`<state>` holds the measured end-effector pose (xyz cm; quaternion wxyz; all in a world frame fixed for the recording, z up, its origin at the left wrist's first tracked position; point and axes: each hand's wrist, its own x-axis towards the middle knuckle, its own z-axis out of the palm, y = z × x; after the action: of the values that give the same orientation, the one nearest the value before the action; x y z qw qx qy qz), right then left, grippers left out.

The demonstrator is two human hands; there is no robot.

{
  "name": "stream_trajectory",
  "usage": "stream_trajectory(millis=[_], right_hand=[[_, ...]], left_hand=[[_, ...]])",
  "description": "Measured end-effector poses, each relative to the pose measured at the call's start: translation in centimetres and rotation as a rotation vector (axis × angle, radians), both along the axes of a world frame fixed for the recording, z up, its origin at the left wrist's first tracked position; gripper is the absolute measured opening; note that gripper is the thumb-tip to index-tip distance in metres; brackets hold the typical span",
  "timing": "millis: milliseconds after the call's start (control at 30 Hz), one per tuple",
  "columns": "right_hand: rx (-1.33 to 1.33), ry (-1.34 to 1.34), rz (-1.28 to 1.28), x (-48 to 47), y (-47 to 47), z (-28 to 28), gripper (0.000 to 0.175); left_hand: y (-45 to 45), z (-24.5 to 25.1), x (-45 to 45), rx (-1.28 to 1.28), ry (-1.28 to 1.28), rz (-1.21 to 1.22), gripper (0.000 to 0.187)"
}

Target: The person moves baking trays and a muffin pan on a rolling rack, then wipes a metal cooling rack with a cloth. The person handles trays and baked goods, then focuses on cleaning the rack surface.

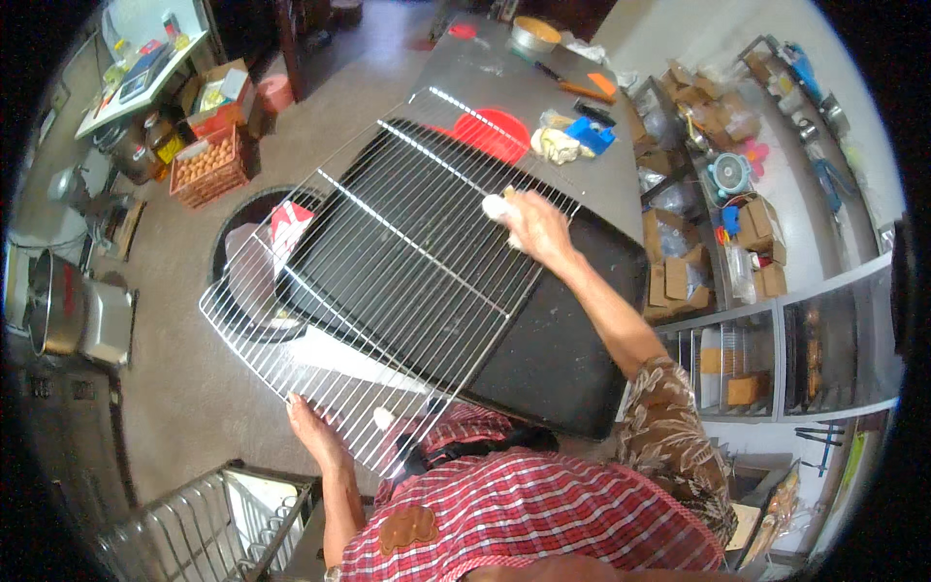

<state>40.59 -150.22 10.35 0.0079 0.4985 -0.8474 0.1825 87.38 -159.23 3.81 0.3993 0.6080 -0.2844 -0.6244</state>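
Note:
A large metal wire cooling rack (436,247) is held slanted over a black baking tray (560,356). Gripping the rack's near left edge is my left hand (320,436). My right hand (538,225) is closed on a white cloth (498,209), which touches the wires towards the rack's far right part. The tray lies at the corner of a dark table (618,182), and a red round container (493,134) shows just past the rack. Left of the tray and below the rack stands a black bin (233,218) with a red and white wrapper (292,224) in it.
Further along the table are a blue plastic object (590,136), a crumpled cloth (556,145), a knife (588,92) and a round pan (536,35). A crate of eggs (211,167) stands on the floor at left. Shelves with cardboard boxes (676,280) line the right; a metal rack trolley (211,524) stands at lower left.

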Motion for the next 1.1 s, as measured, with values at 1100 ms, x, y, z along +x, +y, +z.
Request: stream_trajectory(millis=[1100], right_hand=[[-0.133,-0.128,0.217,21.0,1.8,-0.8,0.031]], left_hand=[[-3.5,0.7,-2.1,-0.016,0.151,-0.107,0.031]])
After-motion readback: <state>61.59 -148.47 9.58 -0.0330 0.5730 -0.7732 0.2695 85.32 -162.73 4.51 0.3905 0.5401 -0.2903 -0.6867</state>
